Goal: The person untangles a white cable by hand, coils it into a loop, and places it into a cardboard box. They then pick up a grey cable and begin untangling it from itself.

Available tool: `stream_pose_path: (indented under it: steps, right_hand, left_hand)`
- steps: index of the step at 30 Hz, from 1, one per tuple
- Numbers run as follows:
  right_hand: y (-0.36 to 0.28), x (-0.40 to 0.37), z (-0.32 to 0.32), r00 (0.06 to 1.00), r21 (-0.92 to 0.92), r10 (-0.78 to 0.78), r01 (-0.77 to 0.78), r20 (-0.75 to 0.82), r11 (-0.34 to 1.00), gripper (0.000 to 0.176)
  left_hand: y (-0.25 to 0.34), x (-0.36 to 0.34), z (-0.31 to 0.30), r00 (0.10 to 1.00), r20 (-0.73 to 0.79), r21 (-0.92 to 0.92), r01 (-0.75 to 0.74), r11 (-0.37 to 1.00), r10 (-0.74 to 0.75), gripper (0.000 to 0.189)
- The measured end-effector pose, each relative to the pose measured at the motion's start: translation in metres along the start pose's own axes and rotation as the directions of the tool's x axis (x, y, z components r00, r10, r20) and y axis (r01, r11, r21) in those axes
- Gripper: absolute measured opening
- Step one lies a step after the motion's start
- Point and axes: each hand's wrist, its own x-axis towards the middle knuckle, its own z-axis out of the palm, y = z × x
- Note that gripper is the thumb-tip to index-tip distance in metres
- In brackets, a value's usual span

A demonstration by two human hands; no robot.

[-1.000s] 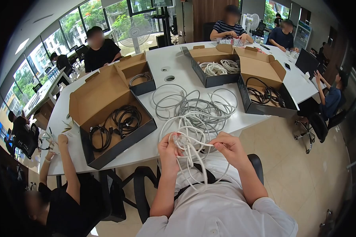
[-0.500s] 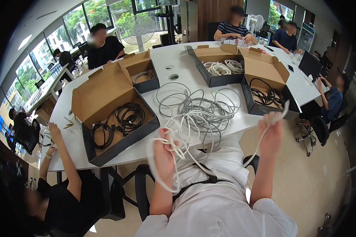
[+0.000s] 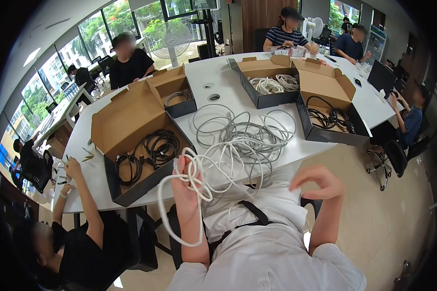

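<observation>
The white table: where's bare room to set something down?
The white table has a bare patch between the small cardboard box of grey cable and the cardboard box of white cables, around round holes. Another lies between the tangled grey cables and the right-hand cardboard box of black cables. The tangle and white cable loops crowd the near middle.

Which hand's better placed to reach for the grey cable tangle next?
Right, probably. The right hand looks empty, though slightly blurred, with its fingers half curled beside the table's near edge. The left hand is occupied, holding loops of white cable. The grey cable tangle lies between them.
</observation>
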Motion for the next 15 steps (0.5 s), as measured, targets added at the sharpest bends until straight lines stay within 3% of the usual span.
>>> stream_pose_path:
  steps: [2, 4, 6, 11, 12, 15]
  right_hand:
    - [-0.014, 0.025, 0.026, 0.992, -0.347, -0.081, 0.041, -0.1, 0.937, 0.013]
    - [-0.021, 0.04, 0.054, 0.99, -0.193, -0.09, 0.068, -0.111, 0.979, 0.015]
    - [-0.025, 0.056, 0.085, 0.987, -0.283, -0.122, 0.087, -0.108, 0.955, 0.018]
    - [-0.024, 0.093, 0.128, 0.871, -0.577, -0.334, 0.074, -0.36, 0.814, 0.041]
    - [-0.017, 0.091, 0.125, 0.93, -0.583, -0.206, -0.011, -0.305, 0.812, 0.049]
    - [0.009, 0.094, 0.117, 0.934, -0.56, -0.278, 0.109, -0.226, 0.821, 0.045]
  left_hand:
    - [-0.003, -0.005, 0.006, 1.0, 0.015, 0.069, -0.004, 0.998, 0.003, 0.022]
    - [-0.009, -0.012, 0.021, 0.999, -0.021, 0.134, -0.037, 0.99, 0.04, 0.023]
    - [-0.021, -0.016, 0.028, 0.99, -0.016, 0.232, -0.13, 0.964, 0.137, 0.024]
    - [-0.033, -0.022, 0.021, 0.961, 0.075, 0.366, -0.275, 0.889, 0.267, 0.021]
    - [-0.033, -0.021, 0.021, 0.95, 0.015, 0.383, -0.294, 0.876, 0.313, 0.02]
    - [-0.031, -0.018, 0.022, 0.946, -0.01, 0.47, -0.281, 0.837, 0.323, 0.022]
